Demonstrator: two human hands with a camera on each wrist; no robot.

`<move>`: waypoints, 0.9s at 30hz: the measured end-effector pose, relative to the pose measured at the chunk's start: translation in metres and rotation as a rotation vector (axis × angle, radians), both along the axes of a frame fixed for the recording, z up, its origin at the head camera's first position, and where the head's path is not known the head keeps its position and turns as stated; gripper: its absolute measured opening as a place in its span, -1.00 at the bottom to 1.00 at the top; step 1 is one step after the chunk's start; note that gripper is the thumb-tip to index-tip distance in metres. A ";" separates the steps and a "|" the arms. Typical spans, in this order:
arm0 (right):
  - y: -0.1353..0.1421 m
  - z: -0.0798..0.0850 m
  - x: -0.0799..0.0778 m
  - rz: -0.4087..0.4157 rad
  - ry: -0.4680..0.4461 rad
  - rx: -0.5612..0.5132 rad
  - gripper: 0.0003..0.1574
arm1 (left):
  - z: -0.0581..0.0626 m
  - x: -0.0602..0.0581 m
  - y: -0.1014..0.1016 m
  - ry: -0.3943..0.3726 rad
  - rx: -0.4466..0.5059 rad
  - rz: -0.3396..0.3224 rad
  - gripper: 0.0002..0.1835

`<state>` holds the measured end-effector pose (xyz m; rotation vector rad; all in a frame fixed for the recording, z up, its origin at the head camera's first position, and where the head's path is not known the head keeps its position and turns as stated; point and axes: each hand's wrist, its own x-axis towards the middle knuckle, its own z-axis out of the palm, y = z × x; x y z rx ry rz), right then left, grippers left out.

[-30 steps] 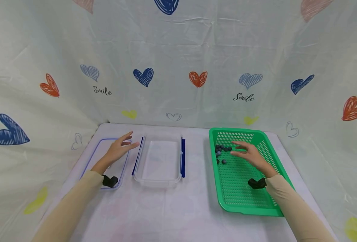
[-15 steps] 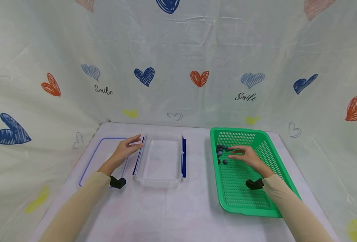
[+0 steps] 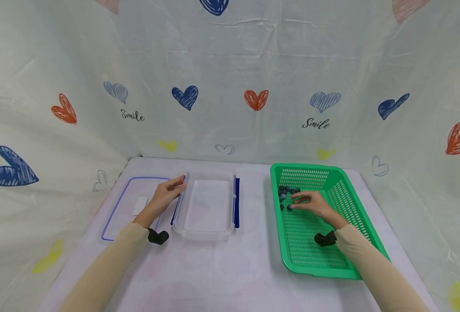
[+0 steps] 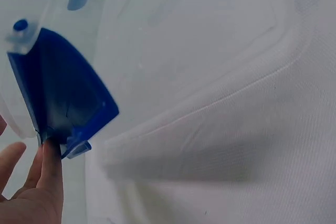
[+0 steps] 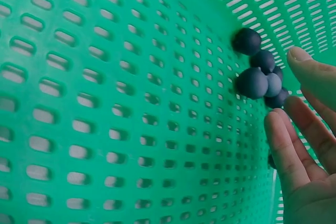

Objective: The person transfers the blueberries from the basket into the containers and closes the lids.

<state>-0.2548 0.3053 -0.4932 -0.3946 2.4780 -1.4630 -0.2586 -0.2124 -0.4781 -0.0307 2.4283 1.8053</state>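
Over the left side of the green basket [image 3: 309, 274], my right hand [image 3: 317, 204] reaches down with fingers and thumb apart. Dark blueberries [image 5: 252, 83] cluster by the basket wall just beyond its fingertips; one single blueberry [image 3: 290, 207] lies beside the thumb in the head view. Nothing shows between those fingers. My left hand [image 3: 163, 199] is at the left rim of a clear plastic container [image 3: 204, 235]. In the left wrist view its fairly straight fingers [image 4: 51, 169] touch the lower end of the container's blue latch [image 4: 63, 85]. Part of the hand is out of that view.
A clear lid with a blue seal [image 3: 114, 212] lies flat on the table left of the container, partly under my left forearm. Another blue latch [image 3: 236, 203] hangs along the container's right side. A heart-printed sheet [image 3: 222, 125] rises behind the white-covered table [image 3: 214, 277].
My left hand has moved right, from above the lid to the container's left rim. The right hand has lowered and shifted left toward the blueberries.
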 end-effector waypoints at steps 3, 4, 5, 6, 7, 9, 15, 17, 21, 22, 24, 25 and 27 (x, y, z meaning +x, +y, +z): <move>-0.001 -0.002 0.000 0.000 -0.004 0.008 -0.43 | -0.002 0.000 0.000 -0.008 0.023 0.004 -0.39; -0.001 -0.003 -0.001 -0.002 -0.006 0.010 -0.43 | -0.002 0.000 0.000 -0.009 0.030 0.003 -0.40; -0.001 -0.004 -0.001 -0.006 -0.010 0.009 -0.44 | -0.003 0.000 0.000 -0.012 0.033 0.003 -0.40; -0.001 -0.005 -0.001 -0.003 -0.010 0.010 -0.45 | -0.003 0.000 0.000 -0.015 0.032 0.003 -0.39; -0.001 -0.006 -0.001 -0.002 -0.013 0.010 -0.46 | -0.003 0.001 0.000 -0.019 0.034 0.003 -0.39; -0.002 -0.008 0.000 0.000 -0.012 0.010 -0.49 | -0.003 0.001 -0.001 -0.024 0.037 0.004 -0.39; -0.003 -0.013 0.000 0.000 -0.008 -0.001 -0.49 | -0.002 0.001 0.000 -0.035 0.057 0.003 -0.39; -0.003 -0.015 0.000 0.000 -0.010 -0.003 -0.48 | -0.001 0.002 0.000 -0.037 0.068 0.002 -0.39; -0.004 -0.020 -0.002 0.003 -0.009 0.000 -0.50 | -0.001 0.001 0.001 -0.052 0.090 0.015 -0.40; -0.004 -0.021 -0.003 0.000 -0.010 0.001 -0.50 | -0.001 0.001 0.001 -0.057 0.096 0.018 -0.40; -0.005 -0.022 -0.004 -0.004 -0.014 -0.003 -0.53 | -0.001 0.001 0.001 -0.070 0.107 0.028 -0.40; -0.005 -0.022 -0.004 -0.001 -0.014 -0.005 -0.55 | -0.001 0.001 0.001 -0.069 0.112 0.025 -0.40; -0.006 -0.024 -0.004 0.000 -0.015 -0.011 -0.57 | -0.001 0.001 0.001 -0.078 0.118 0.029 -0.40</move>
